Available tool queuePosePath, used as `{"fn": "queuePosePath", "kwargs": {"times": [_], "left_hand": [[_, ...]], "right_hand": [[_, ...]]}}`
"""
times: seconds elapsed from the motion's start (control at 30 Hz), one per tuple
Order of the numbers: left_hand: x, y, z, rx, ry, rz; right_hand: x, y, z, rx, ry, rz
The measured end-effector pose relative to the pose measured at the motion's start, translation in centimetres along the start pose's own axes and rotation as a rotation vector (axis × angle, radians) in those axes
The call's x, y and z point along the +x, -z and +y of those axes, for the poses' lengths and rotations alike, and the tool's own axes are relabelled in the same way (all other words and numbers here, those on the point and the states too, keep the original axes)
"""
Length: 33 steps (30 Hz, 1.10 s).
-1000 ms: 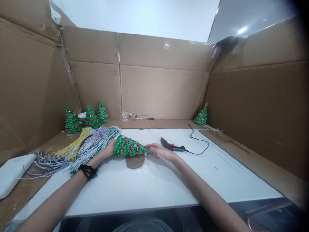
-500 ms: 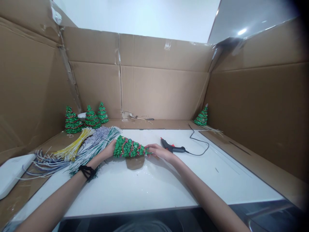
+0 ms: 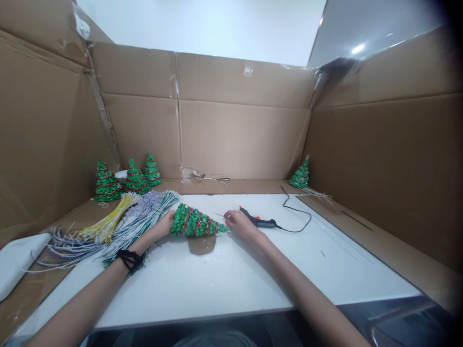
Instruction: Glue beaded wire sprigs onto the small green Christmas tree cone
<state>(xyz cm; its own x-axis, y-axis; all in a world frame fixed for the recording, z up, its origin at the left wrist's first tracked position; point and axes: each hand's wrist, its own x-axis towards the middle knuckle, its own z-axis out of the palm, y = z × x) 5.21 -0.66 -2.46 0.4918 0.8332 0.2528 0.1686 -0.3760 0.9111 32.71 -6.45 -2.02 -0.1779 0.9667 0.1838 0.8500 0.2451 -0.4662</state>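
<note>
A small green tree with red garland (image 3: 197, 222) lies on its side, its tip pointing right. My left hand (image 3: 167, 224) grips its wide base end. Just beyond the tip, my right hand (image 3: 237, 222) has its fingers drawn together, with a thin pale strand (image 3: 219, 214) sticking out to the left of them. A brown piece (image 3: 201, 245) rests on the white board under the tree. Right of my right hand lies a black glue gun (image 3: 258, 220) with red parts.
Three green trees (image 3: 135, 177) stand at the back left, another (image 3: 301, 173) at the back right. Bundles of yellow, purple and green ties (image 3: 112, 219) lie left of the white board (image 3: 325, 279). A white device (image 3: 21, 258) sits far left. Cardboard walls (image 3: 246, 140) surround the table.
My right hand has moved off the tree's tip, slightly right and up, and a thin strand now shows at its fingers. My left hand still holds the base.
</note>
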Motion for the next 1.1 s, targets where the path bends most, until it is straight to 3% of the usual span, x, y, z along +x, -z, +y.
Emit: {"fn": "queuePosePath", "kwargs": {"times": [0.07, 0.23, 0.37, 0.47, 0.67, 0.8, 0.9, 1.1], "left_hand": [[0.0, -0.1, -0.2, -0.003, 0.009, 0.002], [0.1, -0.2, -0.7, -0.012, 0.014, 0.006], [0.1, -0.1, -0.9, -0.003, 0.020, -0.014], [0.1, 0.0, -0.8, 0.016, 0.000, -0.014], [0.3, 0.1, -0.8, 0.080, -0.031, -0.031], [0.4, 0.2, -1.2, 0.063, -0.025, 0.017], [0.3, 0.1, -1.3, 0.055, -0.025, 0.027], [0.2, 0.1, -0.8, 0.043, -0.004, 0.043]], "right_hand": [[0.1, -0.2, 0.4, -0.053, 0.012, -0.013], [-0.2, -0.3, 0.2, -0.426, 0.010, 0.151], [-0.2, -0.1, 0.0, -0.521, -0.026, 0.126], [-0.2, 0.6, 0.0, -0.287, -0.058, 0.189], [-0.4, 3.0, -1.1, 0.721, -0.028, 0.431], [-0.6, 3.9, -1.8, 1.253, -0.019, 0.443], [-0.8, 4.0, -2.1, 1.373, -0.012, 0.435], [-1.0, 3.0, -2.5, 1.319, -0.040, 0.451]]}}
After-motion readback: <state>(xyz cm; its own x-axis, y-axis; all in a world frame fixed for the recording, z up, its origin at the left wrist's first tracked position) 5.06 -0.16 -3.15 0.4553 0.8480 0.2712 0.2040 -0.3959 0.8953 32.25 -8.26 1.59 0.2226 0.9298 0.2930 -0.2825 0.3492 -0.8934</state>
